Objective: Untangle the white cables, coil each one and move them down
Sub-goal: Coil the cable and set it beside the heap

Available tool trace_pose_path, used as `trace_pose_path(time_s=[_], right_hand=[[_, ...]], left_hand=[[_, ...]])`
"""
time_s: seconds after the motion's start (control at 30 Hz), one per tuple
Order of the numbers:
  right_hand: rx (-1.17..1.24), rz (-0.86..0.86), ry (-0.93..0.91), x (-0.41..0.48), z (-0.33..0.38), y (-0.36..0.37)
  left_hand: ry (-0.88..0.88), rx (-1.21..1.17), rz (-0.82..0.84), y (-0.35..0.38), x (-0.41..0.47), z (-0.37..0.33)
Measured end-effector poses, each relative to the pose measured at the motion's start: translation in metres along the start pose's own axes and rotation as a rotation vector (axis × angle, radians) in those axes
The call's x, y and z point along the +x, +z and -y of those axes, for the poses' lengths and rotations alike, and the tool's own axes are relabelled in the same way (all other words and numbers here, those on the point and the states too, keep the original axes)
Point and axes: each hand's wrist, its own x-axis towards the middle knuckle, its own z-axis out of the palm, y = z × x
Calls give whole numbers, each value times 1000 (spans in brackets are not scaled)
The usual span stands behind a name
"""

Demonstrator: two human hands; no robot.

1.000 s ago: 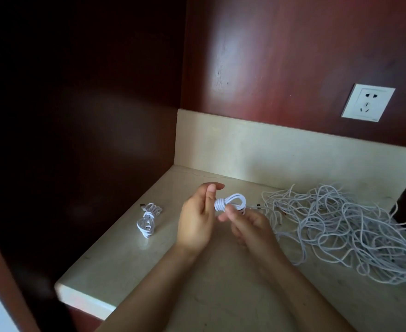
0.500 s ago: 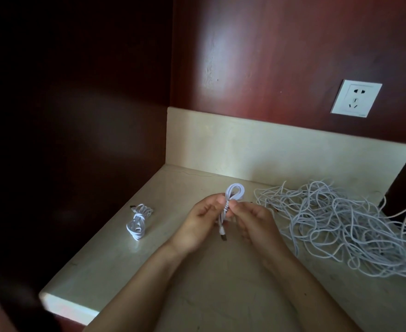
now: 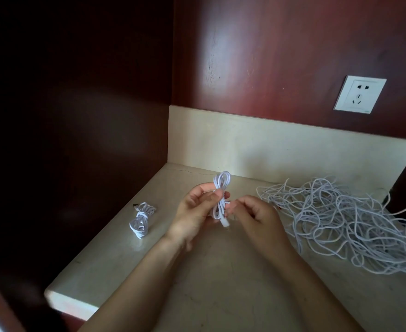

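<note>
A small coiled white cable [image 3: 221,188] stands upright above the stone counter, its loop on top and its plug end hanging below. My left hand [image 3: 197,212] pinches the coil at its middle. My right hand [image 3: 254,215] sits just right of it, fingertips pinching the cable's loose end at the coil's waist. A finished coiled cable [image 3: 140,219] lies on the counter to the left. A big tangle of white cables [image 3: 345,221] is spread over the counter's right side.
The beige stone counter [image 3: 221,283] fills a corner between dark red wood walls, with a low stone backsplash [image 3: 269,144] behind. A white wall socket [image 3: 360,94] sits high at the right. The counter's front-left edge [image 3: 72,300] drops off.
The coil turned from lying sideways between my hands to standing upright with the loop on top. My right hand shifted slightly right, and the view moved closer.
</note>
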Motion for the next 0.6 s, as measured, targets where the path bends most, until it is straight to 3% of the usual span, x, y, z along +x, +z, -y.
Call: trace_pose_path(time_s=[0.27,0.47,0.6], right_hand=[[-117,-53,-100,-2,0,-3],[253,-160,68,0,11,-8],[431,-130,215,-1,12,-7]], left_hand=[[118,253,-14,3,-2,3],[140,365,27,5,-1,10],[147,360,45,6,-3,12]])
